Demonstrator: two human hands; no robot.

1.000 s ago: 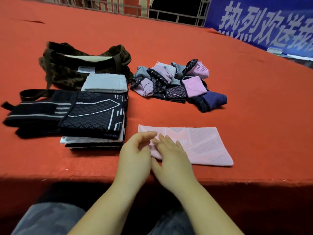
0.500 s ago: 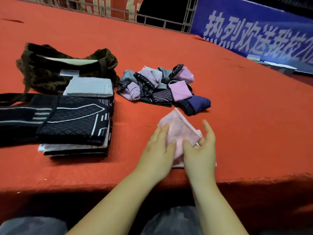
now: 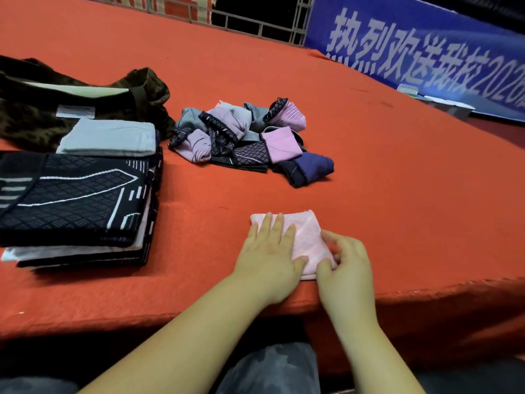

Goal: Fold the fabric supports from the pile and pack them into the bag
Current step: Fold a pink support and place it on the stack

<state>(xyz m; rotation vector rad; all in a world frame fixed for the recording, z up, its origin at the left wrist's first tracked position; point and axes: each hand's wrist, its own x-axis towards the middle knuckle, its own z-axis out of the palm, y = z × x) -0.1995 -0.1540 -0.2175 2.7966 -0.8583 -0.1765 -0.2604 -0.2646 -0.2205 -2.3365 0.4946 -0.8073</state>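
Pink fabric support (image 3: 305, 237) lies folded; left hand (image 3: 268, 255) presses it flat, right hand (image 3: 345, 264) pinches its edge. Beyond it, unfolded pile (image 3: 247, 139) remains; bag (image 3: 82, 100) unpacked.

I sit at a table (image 3: 369, 155) covered in orange-red felt, its front edge dropping into shadow near my lap. Along the far right hangs a blue banner (image 3: 426, 49) with large white Chinese characters. Behind the table's far edge runs a grey metal railing (image 3: 255, 21), with darkness beyond it and a bit of red-and-white backdrop at the left.
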